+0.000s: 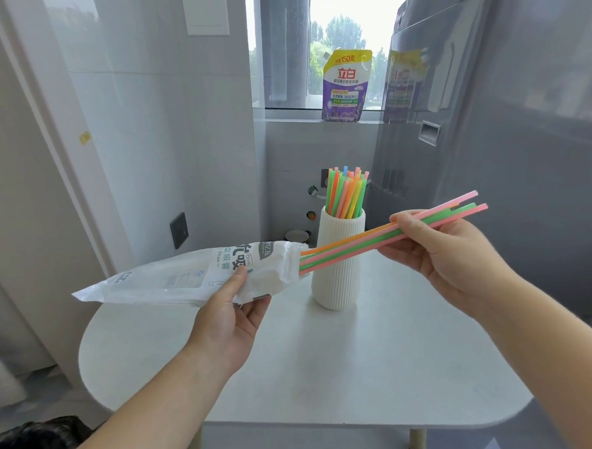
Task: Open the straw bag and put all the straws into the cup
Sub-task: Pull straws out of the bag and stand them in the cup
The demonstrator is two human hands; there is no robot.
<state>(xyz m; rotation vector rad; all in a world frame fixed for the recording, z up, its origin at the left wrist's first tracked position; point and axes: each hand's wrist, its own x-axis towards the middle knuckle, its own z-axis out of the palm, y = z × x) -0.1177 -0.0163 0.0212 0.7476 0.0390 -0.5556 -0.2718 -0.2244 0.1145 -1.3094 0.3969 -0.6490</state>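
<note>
My left hand (pixel 229 317) grips the white plastic straw bag (pixel 174 277) near its open right end, holding it above the table. My right hand (pixel 443 251) pinches a small bunch of pink, green and orange straws (pixel 367 243). Their left tips lie just at the bag's mouth and their right ends stick out past my fingers. Behind this bunch stands the white ribbed cup (pixel 338 273), upright on the table, with several coloured straws (pixel 346 192) standing in it.
The white table (pixel 329 360) has a rounded left edge and a front edge close to me. A grey appliance (pixel 523 143) stands at the right, a tiled wall at the left. A purple detergent pouch (pixel 345 86) sits on the window sill behind.
</note>
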